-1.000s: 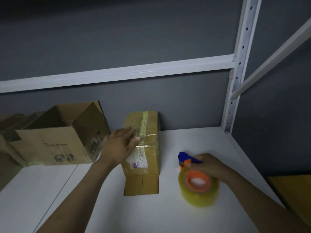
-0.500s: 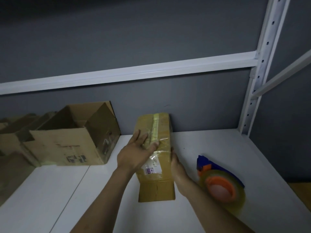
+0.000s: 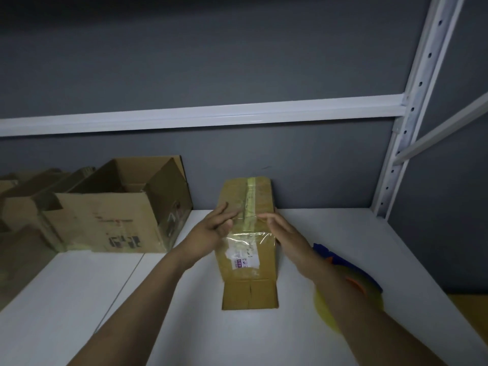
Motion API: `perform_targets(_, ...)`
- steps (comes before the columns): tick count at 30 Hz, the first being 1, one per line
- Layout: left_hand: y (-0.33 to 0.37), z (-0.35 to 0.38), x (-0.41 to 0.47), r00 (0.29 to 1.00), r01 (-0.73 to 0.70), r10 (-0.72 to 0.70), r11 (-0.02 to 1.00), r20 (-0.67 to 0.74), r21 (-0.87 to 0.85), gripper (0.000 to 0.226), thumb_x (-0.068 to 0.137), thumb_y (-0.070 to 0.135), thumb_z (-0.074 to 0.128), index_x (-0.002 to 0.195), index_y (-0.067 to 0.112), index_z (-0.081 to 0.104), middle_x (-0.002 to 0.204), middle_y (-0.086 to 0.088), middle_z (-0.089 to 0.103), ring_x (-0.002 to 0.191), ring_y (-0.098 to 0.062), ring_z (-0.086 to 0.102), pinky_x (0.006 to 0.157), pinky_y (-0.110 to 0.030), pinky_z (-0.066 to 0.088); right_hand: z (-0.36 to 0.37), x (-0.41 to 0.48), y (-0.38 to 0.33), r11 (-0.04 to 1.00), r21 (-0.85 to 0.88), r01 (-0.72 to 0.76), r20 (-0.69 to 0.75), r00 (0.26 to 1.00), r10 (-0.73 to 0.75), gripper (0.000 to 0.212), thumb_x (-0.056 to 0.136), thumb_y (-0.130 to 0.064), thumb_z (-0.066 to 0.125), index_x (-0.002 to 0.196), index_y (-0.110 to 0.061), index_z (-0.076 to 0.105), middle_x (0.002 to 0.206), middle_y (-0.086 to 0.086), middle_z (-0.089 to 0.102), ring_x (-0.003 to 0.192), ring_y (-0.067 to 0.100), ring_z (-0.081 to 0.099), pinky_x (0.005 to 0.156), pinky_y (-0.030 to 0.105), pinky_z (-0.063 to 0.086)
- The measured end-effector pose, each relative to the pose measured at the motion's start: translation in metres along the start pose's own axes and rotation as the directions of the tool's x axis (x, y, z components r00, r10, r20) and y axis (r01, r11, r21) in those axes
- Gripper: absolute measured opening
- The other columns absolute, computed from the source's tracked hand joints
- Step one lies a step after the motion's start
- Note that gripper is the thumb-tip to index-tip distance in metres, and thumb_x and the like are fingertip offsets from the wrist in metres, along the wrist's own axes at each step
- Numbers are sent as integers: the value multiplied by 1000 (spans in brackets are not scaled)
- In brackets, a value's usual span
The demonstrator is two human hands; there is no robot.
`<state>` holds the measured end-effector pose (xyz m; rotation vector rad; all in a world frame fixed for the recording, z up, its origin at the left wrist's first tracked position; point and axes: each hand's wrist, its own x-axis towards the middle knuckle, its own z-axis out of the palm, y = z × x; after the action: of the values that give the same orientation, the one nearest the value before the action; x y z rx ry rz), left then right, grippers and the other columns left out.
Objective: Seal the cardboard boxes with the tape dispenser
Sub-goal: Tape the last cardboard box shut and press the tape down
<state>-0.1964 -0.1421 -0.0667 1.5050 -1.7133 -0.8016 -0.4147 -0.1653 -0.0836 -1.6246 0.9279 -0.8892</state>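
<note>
A small closed cardboard box (image 3: 249,262) lies on the white shelf (image 3: 184,326), its far end against the grey wall. A strip of tape runs along its top seam and a clear label pouch covers the near part. My left hand (image 3: 214,228) rests on the box's top left edge with straight fingers. My right hand (image 3: 285,233) lies flat along the top right edge, fingers straight. The tape dispenser (image 3: 348,289), blue with an orange core and a yellowish roll, lies on the shelf to the right, partly hidden by my right forearm.
An open cardboard box (image 3: 113,210) stands at the left against the wall, with more flattened or open boxes (image 3: 23,196) beyond it. A white upright post (image 3: 396,154) marks the shelf's right rear corner. A yellow-brown surface (image 3: 472,307) shows lower right.
My right hand left the tape dispenser on the shelf and came up onto the box's right side. My left hand shifted to the top left edge. The view moved closer.
</note>
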Motion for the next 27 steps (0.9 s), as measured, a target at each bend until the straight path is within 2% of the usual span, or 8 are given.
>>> perform_targets(3,-8,-21,-11,998,-7,18,984,61,-176,33,98,30,48,129,26,61,153,22,27,133,-5,41,93,-22,49,-23,-3,3,989,-137,60,132,990,-42,37,100,-41,36,136,-43,46,153,-22,19,134,-8,24,85,-1,32)
perform_targets(6,-20,-40,-14,967,-86,119,985,224,-150,36,99,18,47,132,26,59,153,25,24,135,3,36,96,-20,48,-36,0,-2,910,-379,169,227,970,-86,46,95,-41,43,141,-40,39,153,-22,-9,136,-7,7,89,-5,23)
perform_targets(11,-29,-56,-10,920,-151,150,988,363,-26,62,91,-7,58,131,40,57,151,34,20,136,15,22,104,-14,38,-48,4,-5,758,-595,267,305,948,-95,52,93,-41,54,140,-47,31,153,-27,-2,141,-7,0,112,18,15)
perform_targets(13,-31,-52,-7,931,-172,168,985,325,-16,61,86,-4,66,130,37,58,150,33,23,133,16,28,102,-13,39,-48,4,-4,672,-680,293,324,942,-83,60,93,-39,56,142,-46,23,154,-25,3,142,-6,-3,115,25,9)
perform_targets(17,-44,-38,-3,962,-234,231,972,146,3,54,80,2,75,122,33,63,147,24,36,127,10,44,102,-22,45,-36,3,1,571,-759,313,243,950,-197,67,90,-33,64,146,-32,26,152,-20,15,142,-4,4,116,19,7)
perform_targets(23,-53,-20,3,933,-356,358,904,36,237,57,74,22,84,119,42,54,135,32,36,117,3,50,97,-23,47,-20,9,10,606,-753,256,96,954,-284,66,84,-33,71,142,-31,39,147,-22,26,133,-19,10,107,2,10)
perform_targets(25,-50,-22,1,930,-364,362,892,56,269,61,71,41,83,125,37,55,134,33,35,118,5,48,97,-21,46,-19,5,3,599,-760,252,113,959,-260,71,82,-37,73,143,-30,38,145,-24,23,134,-16,11,111,8,14)
perform_targets(27,-44,-27,-3,936,-351,339,894,91,277,70,65,77,64,123,39,55,130,38,34,118,11,44,93,-15,43,-20,0,-6,635,-740,221,149,975,-166,76,80,-44,72,145,-31,34,142,-28,19,134,-13,11,108,8,13)
